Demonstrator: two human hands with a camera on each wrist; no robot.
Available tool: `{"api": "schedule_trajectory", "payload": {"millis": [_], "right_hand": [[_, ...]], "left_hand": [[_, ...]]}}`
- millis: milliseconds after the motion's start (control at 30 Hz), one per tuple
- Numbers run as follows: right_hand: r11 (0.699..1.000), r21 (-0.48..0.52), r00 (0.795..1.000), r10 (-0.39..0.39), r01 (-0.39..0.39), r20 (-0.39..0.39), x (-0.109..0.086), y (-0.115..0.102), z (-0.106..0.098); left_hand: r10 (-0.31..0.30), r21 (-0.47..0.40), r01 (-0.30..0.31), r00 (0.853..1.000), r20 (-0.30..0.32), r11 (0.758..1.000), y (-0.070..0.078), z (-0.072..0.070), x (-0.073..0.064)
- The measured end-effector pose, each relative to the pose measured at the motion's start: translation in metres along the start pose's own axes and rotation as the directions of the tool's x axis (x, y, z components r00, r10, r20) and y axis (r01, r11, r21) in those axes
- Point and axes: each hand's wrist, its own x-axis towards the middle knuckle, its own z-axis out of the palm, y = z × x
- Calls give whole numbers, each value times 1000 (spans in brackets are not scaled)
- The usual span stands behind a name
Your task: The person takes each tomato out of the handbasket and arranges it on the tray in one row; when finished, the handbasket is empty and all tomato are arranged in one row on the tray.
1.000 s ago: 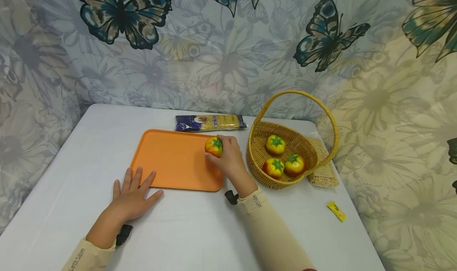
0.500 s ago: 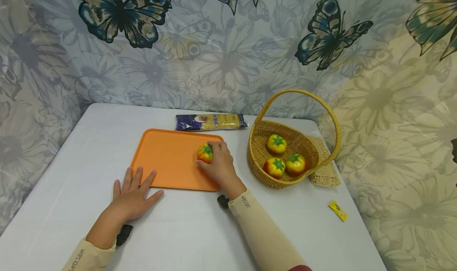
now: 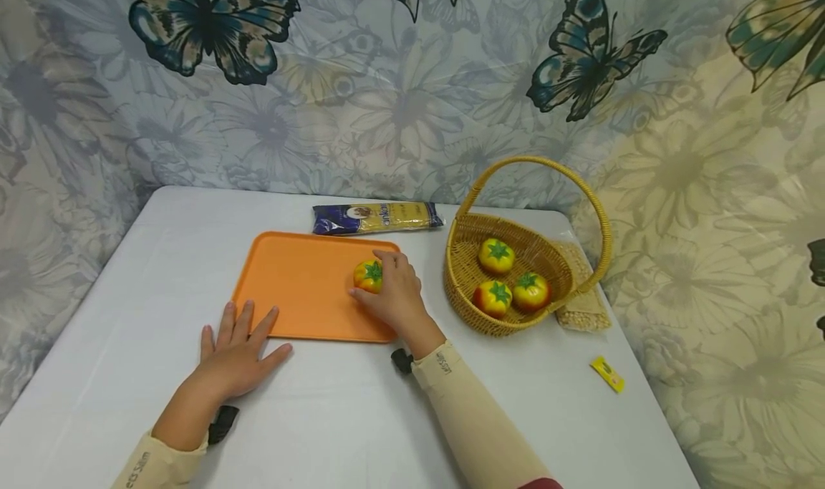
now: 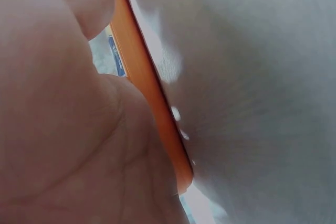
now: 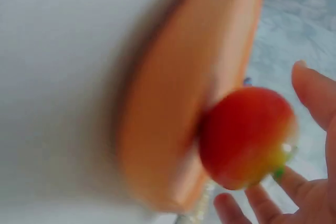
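A red-and-yellow tomato (image 3: 367, 276) with a green star-shaped top rests on the right part of an orange tray (image 3: 303, 281). Around it is my right hand (image 3: 396, 296), its fingers spread. The right wrist view shows the thumb standing apart from the tomato (image 5: 247, 137), while the other fingers reach behind its lower side. My left hand (image 3: 235, 356) lies with fingers spread, the fingertips over the tray's near left edge. Close up in the left wrist view, the palm lies beside the tray rim (image 4: 152, 98).
Right of the tray stands a wicker basket (image 3: 454, 288) with a tall handle and three similar tomatoes inside. A blue-and-yellow pasta packet (image 3: 380, 218) lies behind the tray. Beyond the basket is a clear bag of pale grains (image 3: 583, 316). A small yellow sachet (image 3: 608, 374) lies at right.
My right hand has carried the tomato left and nearer onto the tray, then its fingers have spread from it. The left hand has stayed in place.
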Motion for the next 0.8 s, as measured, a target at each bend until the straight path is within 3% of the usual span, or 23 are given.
{"api": "schedule_trajectory", "payload": {"millis": [200,500,667,800], "right_hand": [[1000,-11,998,22,-23,-61,3,-3,-42],[997,49,979,61,-52,-197,12,25,-124],[991,78,968,122,-107,-220,16,42,-161],[982,66,964,189,-179,-186,19,61,-181]], "left_hand": [[11,-2,-11,1000,-1,1000,-3,1,2],[18,-3,-18,1000,-6,1000,-1,-1,0],[6,-8,-6,1000,7,1000,3,-3,-1],[1,-1,-1,1000,25,1000,4,-4,-1]]}}
